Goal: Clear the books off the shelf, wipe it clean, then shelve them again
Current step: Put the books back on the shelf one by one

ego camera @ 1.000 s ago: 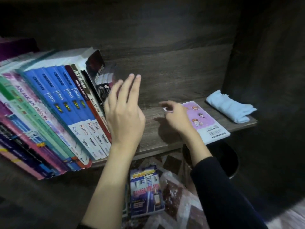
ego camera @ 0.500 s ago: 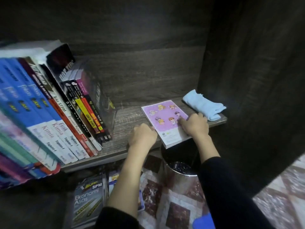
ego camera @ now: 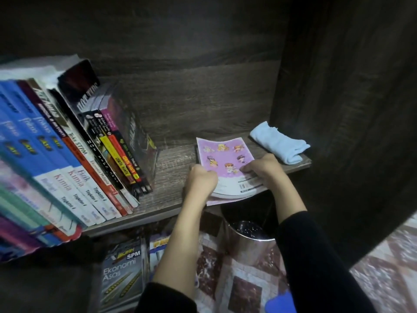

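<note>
Half a second ago the left hand (ego camera: pixel 200 181) was a fist at the shelf edge. It has since closed in and now grips the near left corner of the pink book (ego camera: pixel 225 159). The right hand (ego camera: pixel 264 169) still curls over the book's near right edge. The book lies on the right half of the shelf (ego camera: pixel 171 170), its near end poking out past the front edge.

Bare board lies open between it and the row of leaning books (ego camera: pixel 90 154) on the left. A folded blue cloth (ego camera: pixel 279 143) sits just beyond it, by the side wall (ego camera: pixel 338 109).

Under the shelf stands a metal bin (ego camera: pixel 248 242); I cannot make out what it holds. More books (ego camera: pixel 121 267) lie flat to its left.
</note>
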Demonstrator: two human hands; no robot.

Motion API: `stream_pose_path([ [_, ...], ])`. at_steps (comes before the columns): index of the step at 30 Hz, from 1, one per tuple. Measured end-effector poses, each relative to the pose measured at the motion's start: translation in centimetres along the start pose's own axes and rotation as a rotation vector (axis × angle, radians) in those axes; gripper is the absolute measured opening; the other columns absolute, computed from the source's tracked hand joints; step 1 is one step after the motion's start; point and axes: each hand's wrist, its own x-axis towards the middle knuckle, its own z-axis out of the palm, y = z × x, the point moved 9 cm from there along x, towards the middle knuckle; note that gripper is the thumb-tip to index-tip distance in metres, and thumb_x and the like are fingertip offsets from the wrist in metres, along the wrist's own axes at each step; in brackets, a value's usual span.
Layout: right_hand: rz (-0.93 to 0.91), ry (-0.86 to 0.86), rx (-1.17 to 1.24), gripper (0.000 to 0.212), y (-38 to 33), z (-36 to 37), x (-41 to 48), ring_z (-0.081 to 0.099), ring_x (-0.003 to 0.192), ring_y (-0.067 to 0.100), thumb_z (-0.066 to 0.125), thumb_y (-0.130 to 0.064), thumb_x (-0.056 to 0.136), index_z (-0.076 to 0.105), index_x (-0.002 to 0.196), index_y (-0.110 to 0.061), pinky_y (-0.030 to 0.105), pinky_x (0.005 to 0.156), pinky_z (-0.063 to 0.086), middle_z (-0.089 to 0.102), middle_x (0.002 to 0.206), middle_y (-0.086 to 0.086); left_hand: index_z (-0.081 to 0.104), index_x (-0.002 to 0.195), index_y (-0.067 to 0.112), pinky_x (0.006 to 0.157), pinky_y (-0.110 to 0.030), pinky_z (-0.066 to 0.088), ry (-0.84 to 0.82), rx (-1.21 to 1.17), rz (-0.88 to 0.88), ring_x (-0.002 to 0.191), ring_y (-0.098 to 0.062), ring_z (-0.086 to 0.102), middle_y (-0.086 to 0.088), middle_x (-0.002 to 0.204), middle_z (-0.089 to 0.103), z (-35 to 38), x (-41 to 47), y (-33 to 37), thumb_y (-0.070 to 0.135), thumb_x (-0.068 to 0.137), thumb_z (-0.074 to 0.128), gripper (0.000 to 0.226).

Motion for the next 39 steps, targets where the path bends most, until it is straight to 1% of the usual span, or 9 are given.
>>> stream_pose_path([
  [4, -0.008, -0.09, 0.137, 0.018, -0.9, 0.5, -1.0, 0.052, 0.056, 0.025, 0.06, 0.011, 0.082, 0.048, 0.072, 0.001, 0.03, 0.047, 0.043, 0.055, 0.067, 0.016, 0.065, 0.096, 0.009, 0.084, -0.046, 0.055, 0.016, -0.18, -0.002, 0.094, -0.034, 0.066, -0.013, 0.1, 0.07, 0.8, 1.8, -1.5, 0.025, 0.055, 0.043, 0.049],
  [5, -0.018, -0.121, 0.157, 0.013, -1.2, 0.8, -1.3, 0.057, 0.062, 0.029, 0.059, 0.012, 0.083, 0.05, 0.082, 0.002, 0.032, 0.051, 0.047, 0.059, 0.073, 0.019, 0.066, 0.094, 0.011, 0.084, -0.046, 0.055, 0.025, -0.212, 0.005, 0.093, -0.034, 0.066, -0.012, 0.098, 0.07, 0.3, 1.2, -1.2, 0.024, 0.055, 0.041, 0.048],
  [8, -0.032, -0.201, 0.245, 0.039, -1.7, 1.9, -2.0, 0.066, 0.074, 0.031, 0.056, 0.016, 0.082, 0.041, 0.116, 0.001, 0.044, 0.071, 0.056, 0.062, 0.089, 0.022, 0.067, 0.092, 0.013, 0.084, -0.047, 0.055, 0.051, -0.312, 0.002, 0.092, -0.034, 0.066, -0.011, 0.097, 0.071, 0.0, 1.4, -1.6, 0.021, 0.056, 0.038, 0.047],
  [12, -0.107, -0.231, 0.39, 0.038, -3.2, 2.0, -2.8, 0.063, 0.094, 0.042, 0.053, 0.022, 0.079, 0.042, 0.098, -0.009, 0.053, 0.074, 0.052, 0.058, 0.095, 0.022, 0.062, 0.108, 0.015, 0.088, -0.045, 0.051, 0.101, -0.258, 0.039, 0.095, -0.035, 0.062, -0.008, 0.105, 0.067, -0.9, 0.2, -0.8, 0.02, 0.079, 0.042, 0.036],
  [18, -0.27, -0.279, 0.526, 0.042, -6.5, 1.3, -5.0, 0.065, 0.082, 0.033, 0.052, 0.024, 0.078, 0.041, 0.096, -0.012, 0.039, 0.053, 0.057, 0.062, 0.097, 0.018, 0.062, 0.118, 0.026, 0.092, -0.047, 0.05, 0.126, -0.417, 0.13, 0.099, -0.027, 0.064, 0.0, 0.111, 0.068, -2.0, 1.6, -0.5, 0.027, 0.08, 0.045, 0.042],
  [25, -0.491, -0.196, 0.42, 0.044, -9.1, 0.5, -7.0, 0.066, 0.092, 0.038, 0.055, 0.02, 0.076, 0.043, 0.09, -0.02, 0.053, 0.072, 0.055, 0.064, 0.107, 0.022, 0.049, 0.131, 0.004, 0.068, -0.013, 0.049, 0.038, -0.525, 0.179, 0.09, -0.012, 0.06, -0.012, 0.122, 0.06, -3.9, 0.7, 1.7, 0.001, 0.095, 0.048, 0.036],
  [32, -0.7, -0.01, 0.296, 0.045, -10.3, 2.0, -8.4, 0.066, 0.084, 0.029, 0.06, 0.006, 0.076, 0.044, 0.092, -0.033, 0.055, 0.078, 0.052, 0.064, 0.082, -0.003, 0.055, 0.128, 0.012, 0.109, -0.029, 0.03, 0.449, -0.156, 0.575, 0.128, -0.018, 0.044, -0.006, 0.138, 0.049, -13.5, -3.9, 7.8, 0.014, 0.095, 0.051, 0.033],
  [35, -0.857, 0.094, 0.22, 0.045, -11.0, 3.5, -10.7, 0.062, 0.084, 0.028, 0.054, 0.005, 0.082, 0.043, 0.106, -0.031, 0.052, 0.079, 0.05, 0.059, 0.08, -0.007, 0.056, 0.128, 0.013, 0.116, -0.036, 0.014, 0.652, 0.124, 0.783, 0.142, -0.024, 0.022, -0.005, 0.149, 0.035, -16.3, -7.9, 10.6, 0.015, 0.098, 0.045, 0.032],
  [39, -0.966, 0.162, 0.267, 0.042, -11.1, 6.1, -12.9, 0.064, 0.079, 0.032, 0.052, 0.002, 0.085, 0.044, 0.118, -0.023, 0.051, 0.074, 0.05, 0.059, 0.088, -0.011, 0.042, 0.14, 0.016, 0.115, -0.039, -0.003, 0.702, 0.233, 0.863, 0.146, -0.021, 0.008, -0.002, 0.155, 0.026, -18.1, -9.8, 11.2, 0.026, 0.101, 0.034, 0.041],
])
